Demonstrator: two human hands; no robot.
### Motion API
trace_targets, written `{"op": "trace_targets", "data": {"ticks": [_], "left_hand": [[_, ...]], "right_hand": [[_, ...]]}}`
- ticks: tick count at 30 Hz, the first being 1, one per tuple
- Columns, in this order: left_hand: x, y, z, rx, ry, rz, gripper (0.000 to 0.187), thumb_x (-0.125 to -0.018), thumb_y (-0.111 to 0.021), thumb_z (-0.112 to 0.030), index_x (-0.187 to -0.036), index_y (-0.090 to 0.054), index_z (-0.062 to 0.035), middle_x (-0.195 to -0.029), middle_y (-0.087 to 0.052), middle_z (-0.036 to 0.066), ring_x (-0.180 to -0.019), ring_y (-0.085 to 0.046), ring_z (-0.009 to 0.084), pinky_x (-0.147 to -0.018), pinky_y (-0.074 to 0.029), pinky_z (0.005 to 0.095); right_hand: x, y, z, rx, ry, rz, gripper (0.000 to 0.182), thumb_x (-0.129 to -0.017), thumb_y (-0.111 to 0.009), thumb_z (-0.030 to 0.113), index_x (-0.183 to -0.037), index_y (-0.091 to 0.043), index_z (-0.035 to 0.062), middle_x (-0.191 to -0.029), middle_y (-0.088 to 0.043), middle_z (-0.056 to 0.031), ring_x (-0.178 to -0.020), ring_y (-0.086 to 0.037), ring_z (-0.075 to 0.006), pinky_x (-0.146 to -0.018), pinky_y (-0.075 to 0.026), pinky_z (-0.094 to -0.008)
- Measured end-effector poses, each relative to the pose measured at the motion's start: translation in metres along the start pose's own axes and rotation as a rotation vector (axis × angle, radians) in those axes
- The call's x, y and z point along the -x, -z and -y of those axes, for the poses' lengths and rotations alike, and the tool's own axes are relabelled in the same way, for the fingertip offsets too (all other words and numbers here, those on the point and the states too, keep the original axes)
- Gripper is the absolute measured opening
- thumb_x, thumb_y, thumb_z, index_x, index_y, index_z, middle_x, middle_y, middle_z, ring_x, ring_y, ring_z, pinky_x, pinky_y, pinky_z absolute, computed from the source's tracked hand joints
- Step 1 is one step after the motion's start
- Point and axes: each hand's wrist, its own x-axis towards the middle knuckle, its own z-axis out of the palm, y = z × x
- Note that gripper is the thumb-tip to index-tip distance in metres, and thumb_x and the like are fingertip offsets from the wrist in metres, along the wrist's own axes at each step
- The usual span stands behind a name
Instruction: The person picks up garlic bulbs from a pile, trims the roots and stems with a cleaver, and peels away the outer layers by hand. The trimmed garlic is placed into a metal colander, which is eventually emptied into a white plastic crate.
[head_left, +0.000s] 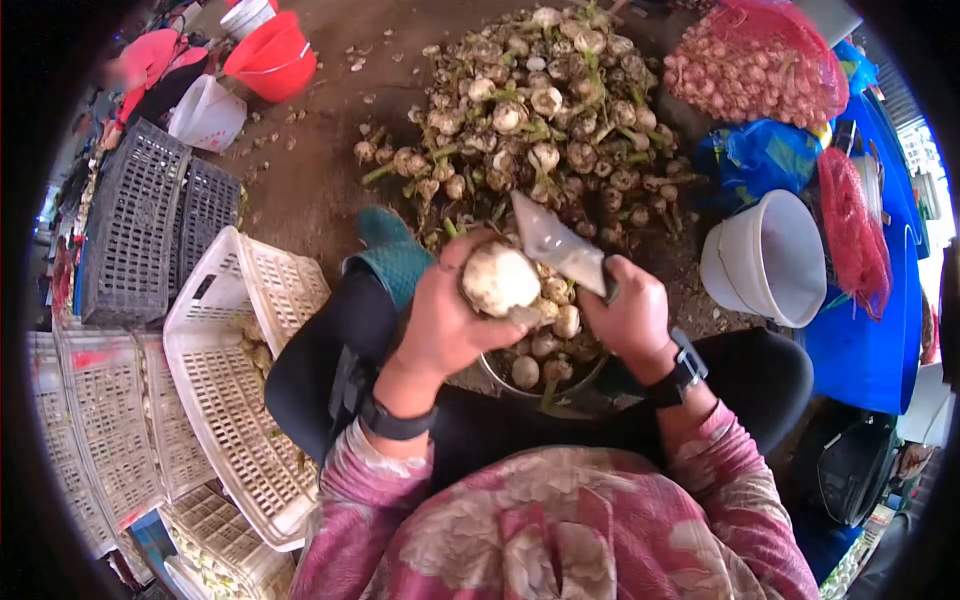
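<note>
My left hand [440, 310] is closed round a large, round white bulb [500, 280] with brownish patches on its skin. In my right hand [630, 312] is the handle of a knife with a broad blade [560, 245], which points up and left, just right of the bulb. Below both hands, a metal basin [490, 375] sits between my legs with several smaller bulbs [545, 347] in it. Past the knife lies a big heap of soil-stained bulbs [560, 130] with green stems.
Pale plastic crates [225, 380] and dark grey crates [135, 220] stand at the left. Red [270, 60] and white buckets [208, 113] are at the upper left. To the right are a white bucket [765, 260], a blue barrel [865, 350] and a filled red mesh bag [755, 70]. A person [150, 70] sits at the far left.
</note>
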Motion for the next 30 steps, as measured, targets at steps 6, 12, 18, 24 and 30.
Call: {"op": "trace_targets", "data": {"ticks": [6, 12, 18, 24, 30], "left_hand": [[0.002, -0.013, 0.0, 0.663, 0.316, -0.065, 0.039, -0.073, -0.065, -0.025, -0.1, -0.047, -0.004, -0.087, -0.058, 0.005, -0.082, -0.058, 0.0157, -0.075, -0.046, 0.0278], [0.009, -0.011, -0.012, -0.239, 0.045, -0.048, 0.049, -0.06, -0.072, -0.015, -0.101, -0.048, -0.0031, -0.091, -0.057, 0.009, -0.076, -0.057, 0.0177, -0.07, -0.046, 0.0302], [-0.002, -0.012, -0.015, 0.247, 0.021, -0.049, 0.058, -0.061, -0.073, -0.007, -0.11, -0.043, -0.0018, -0.096, -0.055, 0.007, -0.088, -0.053, 0.0152, -0.078, -0.044, 0.0272], [0.005, -0.001, -0.017, 0.609, 0.038, -0.214, 0.052, -0.066, -0.063, 0.002, -0.112, -0.039, -0.0044, -0.106, -0.05, 0.007, -0.096, -0.051, 0.0157, -0.082, -0.043, 0.0295], [0.002, 0.006, -0.034, 0.899, 0.056, -0.061, 0.047, -0.065, -0.064, -0.004, -0.107, -0.043, -0.0034, -0.105, -0.051, 0.01, -0.096, -0.054, 0.0225, -0.082, -0.047, 0.0324]], "right_hand": [[0.005, -0.001, 0.019, 0.088, 0.332, 0.052, 0.027, -0.056, -0.066, 0.024, -0.076, -0.055, 0.01, -0.064, -0.056, -0.0067, -0.056, -0.057, -0.0254, -0.053, -0.047, -0.0346], [-0.009, -0.035, -0.023, -0.009, -0.215, 0.139, 0.023, -0.065, -0.062, 0.024, -0.075, -0.061, 0.0036, -0.064, -0.059, -0.0161, -0.058, -0.059, -0.0321, -0.056, -0.049, -0.0398], [0.001, -0.007, 0.011, -0.101, 0.04, -0.126, 0.022, -0.067, -0.063, 0.02, -0.075, -0.057, 0.001, -0.065, -0.057, -0.0196, -0.062, -0.057, -0.0365, -0.057, -0.048, -0.04], [-0.019, 0.021, 0.03, -0.46, -0.043, 0.005, 0.021, -0.071, -0.063, 0.019, -0.076, -0.059, -0.0009, -0.06, -0.056, -0.0174, -0.056, -0.058, -0.0294, -0.051, -0.045, -0.0328], [-0.003, -0.034, -0.022, -0.281, -0.211, 0.419, 0.021, -0.071, -0.06, 0.018, -0.073, -0.059, -0.0031, -0.063, -0.059, -0.0162, -0.061, -0.06, -0.0247, -0.054, -0.045, -0.0336]]}}
